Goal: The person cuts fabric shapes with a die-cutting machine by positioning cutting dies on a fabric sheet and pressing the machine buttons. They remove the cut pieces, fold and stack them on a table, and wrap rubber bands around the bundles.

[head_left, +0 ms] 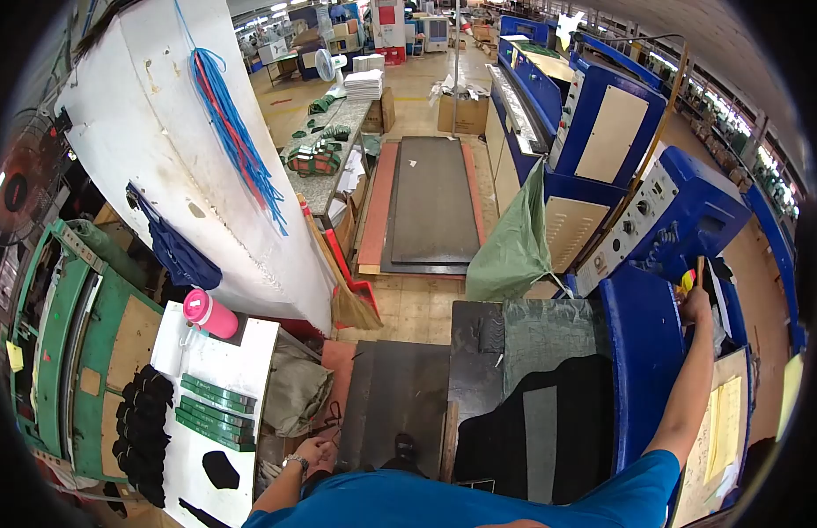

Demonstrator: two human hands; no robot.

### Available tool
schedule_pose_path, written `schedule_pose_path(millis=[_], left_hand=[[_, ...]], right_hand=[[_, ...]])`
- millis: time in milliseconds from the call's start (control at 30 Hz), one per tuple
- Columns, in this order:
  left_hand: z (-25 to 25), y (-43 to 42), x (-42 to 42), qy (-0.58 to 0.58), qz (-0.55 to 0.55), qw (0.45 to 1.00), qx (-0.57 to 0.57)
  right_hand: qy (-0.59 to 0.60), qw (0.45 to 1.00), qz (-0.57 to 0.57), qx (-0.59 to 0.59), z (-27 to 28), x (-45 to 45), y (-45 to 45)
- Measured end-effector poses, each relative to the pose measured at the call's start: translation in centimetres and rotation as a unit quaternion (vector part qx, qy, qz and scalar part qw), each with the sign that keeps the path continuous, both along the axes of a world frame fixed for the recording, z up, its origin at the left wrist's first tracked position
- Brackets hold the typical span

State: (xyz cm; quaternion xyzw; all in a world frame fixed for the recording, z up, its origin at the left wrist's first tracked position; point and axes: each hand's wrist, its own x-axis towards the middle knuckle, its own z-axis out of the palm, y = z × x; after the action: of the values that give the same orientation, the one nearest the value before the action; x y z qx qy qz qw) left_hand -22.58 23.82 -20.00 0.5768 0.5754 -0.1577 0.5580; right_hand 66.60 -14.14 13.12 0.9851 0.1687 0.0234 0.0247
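My right hand (695, 306) reaches far out to the right, over the blue machine (642, 352). Its fingers are closed near a small yellow object (687, 281) and an upright wooden handle (700, 266); what exactly lies in the grip is too small to tell. Low beside my body, my left hand (317, 451) wears a wristwatch (295, 460) and hangs loosely with its fingers apart, holding nothing visible. Between the arms, a large black fabric sheet (586, 422) with a grey rectangular part (540, 440) is spread over the dark work surface (554, 330).
At left, a white table (250, 361) bears a pink tumbler (210, 314), several green bars (217, 412) and black bundled pieces (143, 431). A white pillar (224, 176) stands behind it. Dark boards (433, 202) lie ahead, beside a green cloth (511, 242).
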Motion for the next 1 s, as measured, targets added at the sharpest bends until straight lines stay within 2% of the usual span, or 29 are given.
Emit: schedule_pose_path(millis=[67,100,133,167,233,267,333,367,433,467,567,633,700,767,800,900,933,967,1000], left_hand=[[0.3,0.0,0.0,-0.021,0.038,0.999,-0.010],[0.8,0.1,-0.2,-0.021,0.024,0.999,-0.011],[1.5,0.2,0.1,-0.014,-0.008,1.000,0.013],[1.3,0.3,0.6,-0.009,-0.040,0.998,0.037],[0.0,0.0,0.2,-0.010,0.051,0.999,0.006],[-1.6,-0.1,-1.0,-0.011,0.037,0.999,0.005],[-5.0,0.7,-2.6,-0.035,0.095,0.991,-0.081],[-4.6,0.7,-2.2,-0.035,0.086,0.992,-0.082],[-3.5,-0.2,-2.7,-0.034,0.107,0.992,-0.052],[-0.5,-0.7,-1.0,-0.010,0.110,0.993,-0.040],[0.6,-0.9,-1.0,-0.013,0.141,0.988,-0.055],[-0.5,-0.9,-1.6,-0.015,0.145,0.987,-0.061],[-1.4,-0.7,-2.0,-0.008,0.143,0.987,-0.069],[-2.1,-0.8,-2.9,-0.070,0.168,0.979,-0.087],[-2.3,-0.5,-3.4,-0.082,0.155,0.978,-0.114],[-2.9,-1.0,-3.9,-0.076,0.196,0.973,-0.100],[-3.1,-1.0,-4.4,-0.079,0.181,0.976,-0.087],[-3.4,-1.1,-4.7,-0.075,0.179,0.977,-0.093],[-3.6,-1.0,-5.1,-0.079,0.168,0.979,-0.082]], right_hand=[[-0.039,0.999,-0.012,-0.014,-0.6,0.1,-0.1],[0.023,0.990,-0.010,0.138,-0.4,-0.6,0.0],[-0.029,0.995,-0.056,0.081,-0.8,-0.5,0.2],[-0.034,0.997,-0.027,0.064,-1.8,1.0,-0.8],[-0.016,1.000,-0.015,0.018,0.0,-1.9,0.8],[0.018,0.997,-0.054,0.060,-0.6,-0.8,0.6],[0.005,0.998,-0.049,0.028,0.2,-2.3,1.2],[0.007,0.999,-0.041,-0.007,0.5,-2.4,1.0],[-0.021,1.000,-0.017,0.015,-0.8,0.3,-0.7],[-0.020,0.999,0.018,-0.020,-0.2,0.1,-0.9],[-0.008,0.995,0.006,0.098,1.8,-1.2,-1.0],[0.052,0.991,-0.037,0.118,5.2,-5.1,0.2],[0.045,0.986,-0.010,0.163,5.3,-4.2,-1.1],[-0.020,0.991,0.012,0.133,5.6,-4.1,-2.1],[-0.013,0.985,-0.007,0.171,5.7,-4.2,-2.7],[0.012,0.958,-0.046,0.284,6.1,-4.8,-4.1],[0.042,0.930,-0.073,0.358,6.3,-5.5,-4.4],[0.043,0.932,-0.078,0.352,6.5,-6.4,-4.7],[0.048,0.902,-0.077,0.423,6.8,-7.4,-4.7]])
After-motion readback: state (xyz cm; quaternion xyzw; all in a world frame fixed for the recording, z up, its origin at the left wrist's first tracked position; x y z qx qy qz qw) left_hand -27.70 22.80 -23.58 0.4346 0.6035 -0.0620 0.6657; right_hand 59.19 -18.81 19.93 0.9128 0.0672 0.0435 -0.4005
